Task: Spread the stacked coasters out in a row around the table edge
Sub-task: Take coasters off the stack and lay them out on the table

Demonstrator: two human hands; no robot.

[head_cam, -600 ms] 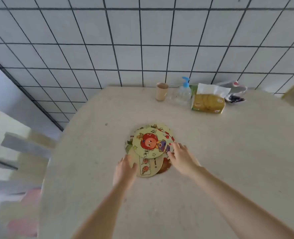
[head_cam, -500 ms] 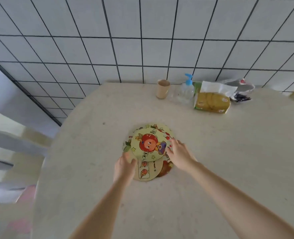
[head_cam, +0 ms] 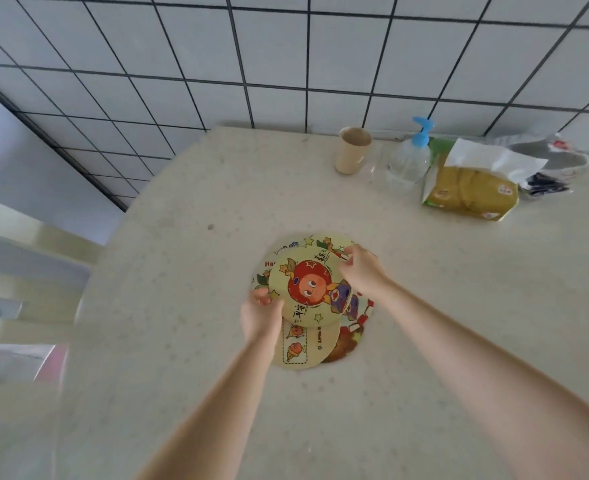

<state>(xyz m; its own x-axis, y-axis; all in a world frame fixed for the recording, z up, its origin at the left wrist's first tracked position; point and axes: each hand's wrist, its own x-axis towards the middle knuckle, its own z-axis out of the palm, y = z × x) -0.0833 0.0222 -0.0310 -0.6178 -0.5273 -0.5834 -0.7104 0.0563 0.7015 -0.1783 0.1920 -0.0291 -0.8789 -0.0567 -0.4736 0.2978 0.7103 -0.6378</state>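
1. The loose stack of round cartoon-printed coasters [head_cam: 315, 344] lies mid-table on the pale speckled stone tabletop [head_cam: 424, 306].
2. The left hand [head_cam: 260, 315] pinches the top pale-yellow round coaster with a red-haired cartoon figure [head_cam: 307, 289] at its 8 o'clock edge.
3. The right hand [head_cam: 364, 273], fingers curled, grips its 2 o'clock rim.

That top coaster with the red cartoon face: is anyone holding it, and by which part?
Yes. Both hands hold the top coaster by opposite rims: the left hand at its near-left edge, the right hand at its far-right edge.
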